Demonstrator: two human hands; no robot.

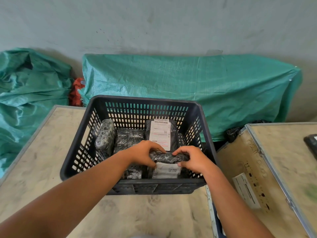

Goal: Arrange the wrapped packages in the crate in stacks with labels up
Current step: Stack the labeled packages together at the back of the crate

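Left hand (145, 154): fingers curled over left end of held package (169, 158), thumb under, clamped on it.
Right hand (193, 159): same grip on right end, fingertips on top edge, thumb against white label (167, 170).
Held package: black shiny wrap, small, on its edge near front-right of crate (197, 109); its label faces the camera, not yet flat or up.
Crate contents: labelled package (160, 134) at back right, label up and readable as a label only; dark package (128, 139) mid-back, no label showing; tall package (105, 134) standing on edge against left wall; another dark bit (133, 174) at front, mostly hidden.
Crate position: on worn tabletop (51, 160), near its far edge.
Handling guess: probably light, two hands more for steering than weight; film looks slick and creased, likely soft outside, firm inside.
Where to grip: short ends, as now; avoid pinching loose film, may slip or tear.
Next move guess: tip it back so label lies up, set on lower package.
Risk: the upright packages at left look likely to topple if bumped.
Background: green sacks (188, 83) behind, second case (274, 169) at right.
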